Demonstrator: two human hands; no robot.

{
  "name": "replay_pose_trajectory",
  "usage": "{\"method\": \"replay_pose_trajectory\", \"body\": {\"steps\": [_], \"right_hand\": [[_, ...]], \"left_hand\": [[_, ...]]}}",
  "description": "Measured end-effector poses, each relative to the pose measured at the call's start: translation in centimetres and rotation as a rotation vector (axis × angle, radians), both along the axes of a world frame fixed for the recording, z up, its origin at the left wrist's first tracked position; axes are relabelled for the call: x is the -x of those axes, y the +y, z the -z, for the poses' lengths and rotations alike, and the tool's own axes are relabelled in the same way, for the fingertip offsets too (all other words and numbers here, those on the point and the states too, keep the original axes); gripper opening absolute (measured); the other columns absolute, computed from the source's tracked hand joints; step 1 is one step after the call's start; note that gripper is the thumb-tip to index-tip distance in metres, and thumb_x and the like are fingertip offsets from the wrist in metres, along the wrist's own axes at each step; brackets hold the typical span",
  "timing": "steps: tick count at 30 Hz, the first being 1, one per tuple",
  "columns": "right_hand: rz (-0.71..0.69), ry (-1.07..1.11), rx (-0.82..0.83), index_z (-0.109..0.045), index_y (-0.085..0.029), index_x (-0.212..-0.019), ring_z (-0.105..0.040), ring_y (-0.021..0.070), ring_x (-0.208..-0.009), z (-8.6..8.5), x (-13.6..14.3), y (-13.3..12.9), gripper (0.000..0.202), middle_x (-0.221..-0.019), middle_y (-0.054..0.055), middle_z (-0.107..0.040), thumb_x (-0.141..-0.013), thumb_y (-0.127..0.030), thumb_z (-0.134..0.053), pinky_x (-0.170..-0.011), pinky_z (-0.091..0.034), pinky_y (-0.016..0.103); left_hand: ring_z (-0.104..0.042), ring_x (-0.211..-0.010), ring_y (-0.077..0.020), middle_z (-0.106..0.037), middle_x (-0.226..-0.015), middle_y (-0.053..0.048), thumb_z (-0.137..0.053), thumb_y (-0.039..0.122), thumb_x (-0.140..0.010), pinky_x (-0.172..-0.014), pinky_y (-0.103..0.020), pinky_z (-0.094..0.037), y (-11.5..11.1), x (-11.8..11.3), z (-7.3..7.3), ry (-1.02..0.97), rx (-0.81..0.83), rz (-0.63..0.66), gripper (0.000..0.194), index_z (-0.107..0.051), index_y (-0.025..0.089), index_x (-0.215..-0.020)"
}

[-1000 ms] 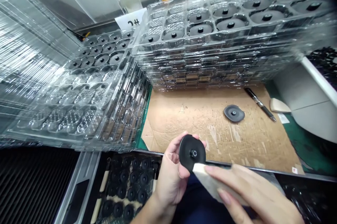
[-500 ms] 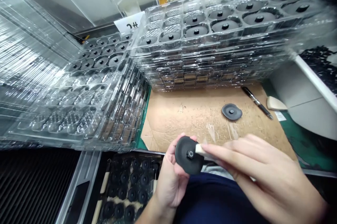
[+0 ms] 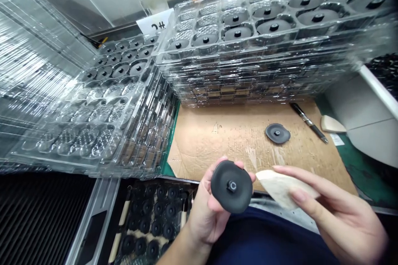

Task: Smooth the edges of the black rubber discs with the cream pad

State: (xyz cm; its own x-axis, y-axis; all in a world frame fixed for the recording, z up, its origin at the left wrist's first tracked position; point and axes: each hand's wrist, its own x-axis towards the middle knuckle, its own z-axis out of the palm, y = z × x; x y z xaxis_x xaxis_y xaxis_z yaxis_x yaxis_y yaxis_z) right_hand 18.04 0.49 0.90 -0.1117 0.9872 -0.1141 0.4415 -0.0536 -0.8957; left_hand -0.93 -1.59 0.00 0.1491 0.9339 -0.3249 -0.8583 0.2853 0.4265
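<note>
My left hand (image 3: 205,211) is closed round the edge of a round black disc (image 3: 231,198) with a small raised hub at its centre, its hub face turned up toward me. Between the thumb and fingers of my right hand (image 3: 336,207) is a wedge-shaped cream felt pad (image 3: 284,188), its pointed tip just right of the disc, apart from the disc's face. A second black disc (image 3: 277,133) lies on the cardboard sheet (image 3: 214,140) beyond my hands.
Stacked clear plastic trays (image 3: 267,61) holding black discs stand behind the cardboard; another tray stack (image 3: 102,111) is at left. A black pen (image 3: 309,122) and another cream pad (image 3: 332,124) lie right, near a white bin (image 3: 360,103). Below left, a tray of black discs (image 3: 152,219).
My right hand has drawn the felt pad off the disc's face to the right and turned it so its broad side shows. My left hand still holds the disc, now slightly farther right.
</note>
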Motion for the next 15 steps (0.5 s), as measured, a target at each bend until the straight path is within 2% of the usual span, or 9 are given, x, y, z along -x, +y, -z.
{"method": "replay_pose_trajectory", "body": {"steps": [5, 10, 12, 15], "right_hand": [[0.065, 0.025, 0.077, -0.065, -0.03, -0.101, -0.064, 0.0204, -0.095, -0.3, 1.2, -0.2, 0.027, -0.105, -0.001, -0.067, -0.078, -0.045, -0.059, -0.083, -0.055, 0.03], [0.053, 0.013, 0.051, -0.064, -0.028, -0.103, -0.065, 0.0214, -0.091, 0.3, 0.6, 0.1, 0.03, -0.104, 0.0, -0.067, -0.08, -0.046, -0.057, -0.084, -0.055, 0.033], [0.027, -0.039, -0.031, -0.064, -0.029, -0.105, -0.066, 0.0208, -0.087, 0.2, 0.7, 0.2, 0.029, -0.101, 0.0, -0.068, -0.081, -0.043, -0.057, -0.08, -0.056, 0.031], [0.045, -0.116, -0.282, -0.059, -0.03, -0.112, -0.065, 0.0181, -0.083, -0.8, 2.2, 0.6, 0.029, -0.103, -0.001, -0.066, -0.083, -0.03, -0.056, -0.072, -0.055, 0.026]], "left_hand": [[-0.063, -0.1, -0.021, -0.065, -0.109, 0.0, -0.073, 0.017, -0.067, -0.089, -0.031, -0.049, 0.0, 0.0, -0.1, -0.038, -0.015, 0.003, 0.041, -0.062, 0.028, -0.105], [-0.062, -0.101, -0.0222, -0.064, -0.111, -0.001, -0.076, 0.022, -0.063, -0.087, -0.03, -0.049, 0.0, 0.1, 0.1, -0.029, -0.033, -0.006, 0.047, -0.061, 0.027, -0.108], [-0.062, -0.1, -0.0233, -0.064, -0.11, -0.002, -0.079, 0.026, -0.058, -0.086, -0.03, -0.05, -0.1, -0.2, 0.2, -0.023, -0.004, -0.01, 0.052, -0.061, 0.026, -0.107], [-0.062, -0.1, -0.0217, -0.065, -0.109, -0.004, -0.08, 0.026, -0.056, -0.085, -0.028, -0.049, -0.1, -0.7, 0.3, 0.0, 0.064, -0.012, 0.054, -0.061, 0.024, -0.107]]}}
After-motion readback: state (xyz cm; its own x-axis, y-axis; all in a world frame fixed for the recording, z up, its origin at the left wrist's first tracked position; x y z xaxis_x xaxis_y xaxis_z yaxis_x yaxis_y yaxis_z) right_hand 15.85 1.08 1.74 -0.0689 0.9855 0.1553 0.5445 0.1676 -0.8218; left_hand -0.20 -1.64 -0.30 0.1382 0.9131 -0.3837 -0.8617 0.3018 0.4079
